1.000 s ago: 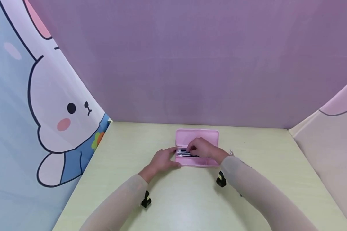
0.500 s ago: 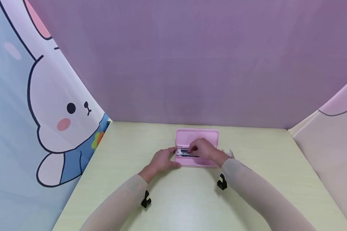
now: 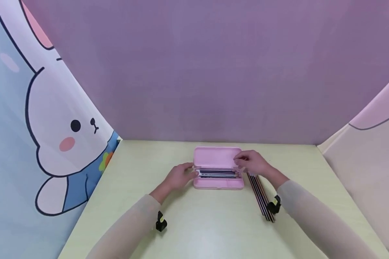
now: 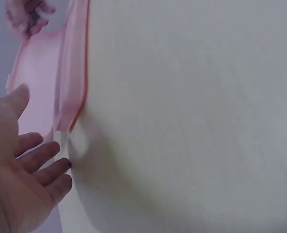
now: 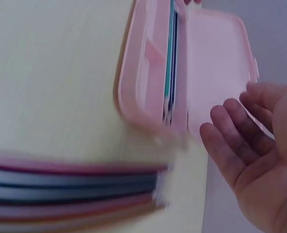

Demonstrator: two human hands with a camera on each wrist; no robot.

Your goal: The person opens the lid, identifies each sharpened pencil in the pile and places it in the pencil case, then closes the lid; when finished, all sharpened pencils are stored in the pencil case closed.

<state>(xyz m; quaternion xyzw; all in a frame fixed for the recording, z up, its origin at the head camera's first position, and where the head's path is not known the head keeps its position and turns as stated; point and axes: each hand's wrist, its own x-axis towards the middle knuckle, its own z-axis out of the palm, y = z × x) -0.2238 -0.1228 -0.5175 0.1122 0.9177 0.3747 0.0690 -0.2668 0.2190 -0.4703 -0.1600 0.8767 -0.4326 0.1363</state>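
Note:
A pink pencil case [image 3: 210, 184] lies on the table with its lid [image 3: 214, 157] raised at the back. Several pencils [image 3: 218, 174] lie lengthwise in its rear compartment; a teal one and a dark one show in the right wrist view. My left hand [image 3: 179, 176] is at the case's left end, its fingers loosely spread beside the corner in the left wrist view. By the lid's right edge hovers my right hand [image 3: 253, 162], palm toward the lid, fingers relaxed and bent a little, holding nothing in the right wrist view.
A bundle of coloured pencils [image 3: 258, 196] lies slanted on the table right of the case, partly under my right forearm. Behind the table [image 3: 194, 223] hangs a purple cloth [image 3: 214, 72]; a rabbit-print cloth [image 3: 58, 144] covers the left side.
My right hand has left the inside of the case and moved right, beside the lid. The row of pencils and the loose bundle now show more fully. My left fingers have loosened from the case end.

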